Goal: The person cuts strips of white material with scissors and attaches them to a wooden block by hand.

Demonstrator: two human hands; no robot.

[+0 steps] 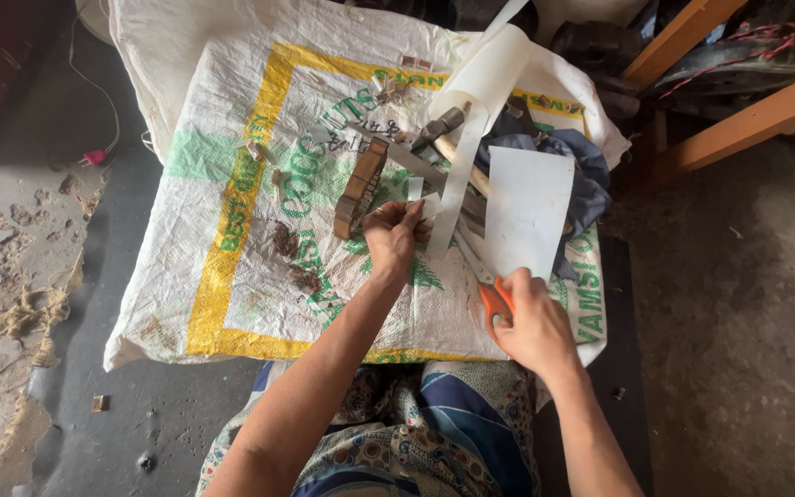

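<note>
The woven sack (232, 230), spread flat as a work mat, is serving as the landmark here. Just past its left edge, rope scraps (34, 317) are lying on the cracked floor. Near the sack's middle, a wooden block (361, 189) is standing on edge, with small wood offcuts (264, 156) lying to its left.

The left hand (396, 237) is pinching a white strip (457, 198) between thumb and fingers, just right of the block; the strip is running up to a roll of white sheet (489, 69) at the sack's far edge. The right hand (535, 322), at the sack's near right edge, is closing around the orange handles of the scissors (488, 287), whose blades are pointing up toward the strip. A cut here is likely going best with the strip kept taut and the blades square across it, fingers well clear.

Beside the strip, a hammer (439, 124) is lying on blue cloth (591, 175), and a flat white sheet (526, 212) is resting over that cloth.

No box or bowl is showing; the sack is only carrying things on top.
</note>
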